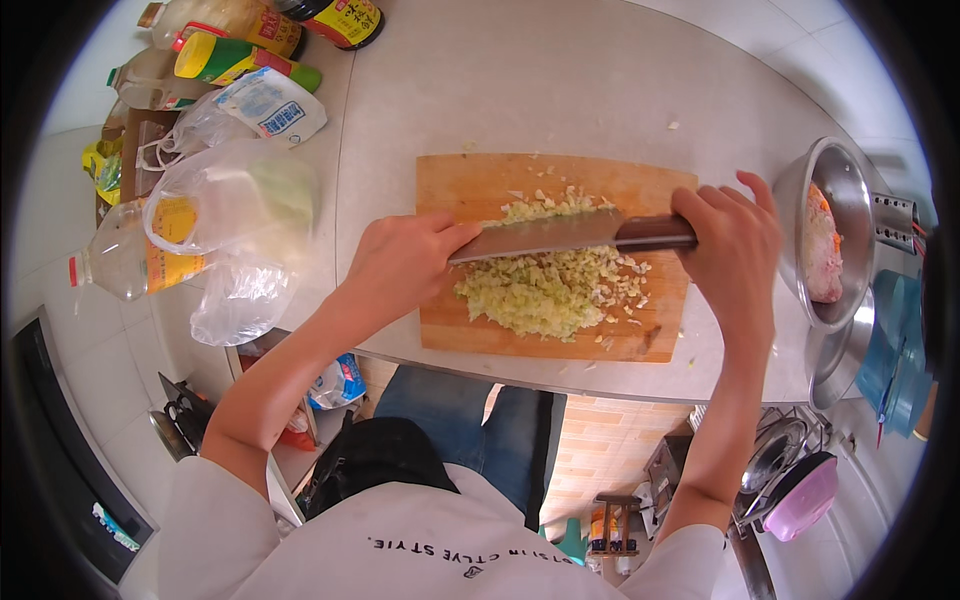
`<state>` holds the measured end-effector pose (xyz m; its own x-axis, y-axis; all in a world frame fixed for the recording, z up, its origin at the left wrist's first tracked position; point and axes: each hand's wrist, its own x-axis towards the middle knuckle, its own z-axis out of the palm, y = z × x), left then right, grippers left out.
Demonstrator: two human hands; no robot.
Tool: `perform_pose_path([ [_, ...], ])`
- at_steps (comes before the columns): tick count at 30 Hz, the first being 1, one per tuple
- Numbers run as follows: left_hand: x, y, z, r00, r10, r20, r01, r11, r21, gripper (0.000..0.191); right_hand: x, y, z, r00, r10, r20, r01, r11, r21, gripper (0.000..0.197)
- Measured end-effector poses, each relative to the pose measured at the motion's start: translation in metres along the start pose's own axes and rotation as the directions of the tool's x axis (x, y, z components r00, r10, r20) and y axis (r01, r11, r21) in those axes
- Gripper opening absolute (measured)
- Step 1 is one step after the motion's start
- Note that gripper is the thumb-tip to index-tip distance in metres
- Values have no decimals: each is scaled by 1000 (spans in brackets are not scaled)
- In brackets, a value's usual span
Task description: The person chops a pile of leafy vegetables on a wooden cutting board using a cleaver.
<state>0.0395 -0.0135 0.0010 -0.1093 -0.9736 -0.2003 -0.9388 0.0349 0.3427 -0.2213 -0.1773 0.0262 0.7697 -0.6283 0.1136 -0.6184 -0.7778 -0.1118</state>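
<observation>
My right hand (727,232) grips the dark handle of a cleaver (555,231), which lies across the view above a wooden cutting board (450,176). At the other end, my left hand (409,255) holds the blade's tip between thumb and fingers. A mound of finely chopped pale green vegetable (532,292), probably cabbage, covers the middle of the board. Part of it is hidden behind the blade. Smaller bits are scattered towards the board's right side and far edge.
At the right stands a steel bowl (795,225) holding pinkish ground meat (823,259). Plastic bags (232,195), a clear oil bottle (120,251), a green seasoning bottle (240,64) and a dark sauce bottle (337,19) crowd the left. The counter's near edge (600,390) runs before my body.
</observation>
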Motion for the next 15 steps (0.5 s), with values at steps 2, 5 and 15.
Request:
perform_pose_path([
  [2, -1, 12, 2, 1000, -8, 12, 8, 1000, 13, 38, -1, 19, 20, 1000, -7, 7, 7, 999, 35, 12],
  [5, -13, 10, 7, 999, -40, -23, 42, 996, 82, 41, 14, 3, 2, 997, -74, 17, 73, 997, 16, 17],
  [15, -12, 15, 9, 1000, -24, -16, 26, 984, 176, 40, 6, 21, 27, 990, -123, 74, 118, 990, 73, 14],
])
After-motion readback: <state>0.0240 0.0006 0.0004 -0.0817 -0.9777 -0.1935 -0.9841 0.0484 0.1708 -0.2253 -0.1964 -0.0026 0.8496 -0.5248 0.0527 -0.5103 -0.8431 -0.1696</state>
